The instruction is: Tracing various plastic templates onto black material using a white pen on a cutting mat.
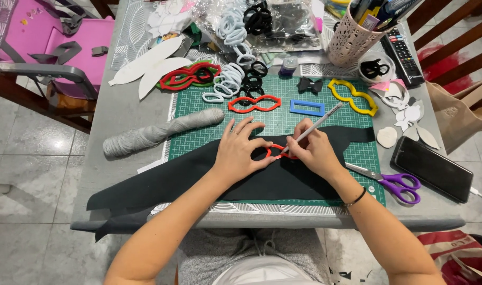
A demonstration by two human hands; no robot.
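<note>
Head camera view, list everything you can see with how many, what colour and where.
black fabric: one, black, across the mat's near edge
cutting mat: one, green, table centre
red template: one, red, on the fabric under both hands
marking pen: one, white, in the right hand
loose templates: red, blue, yellow, on the mat's far side
scissors: one, purple handles, right of the mat
phone: one, black, right edge
grey roll: one, left of the mat
pen cup: one, pale, far right
remote: one, black, beside the cup
left hand: pressing the template flat
right hand: gripping the pen
</note>
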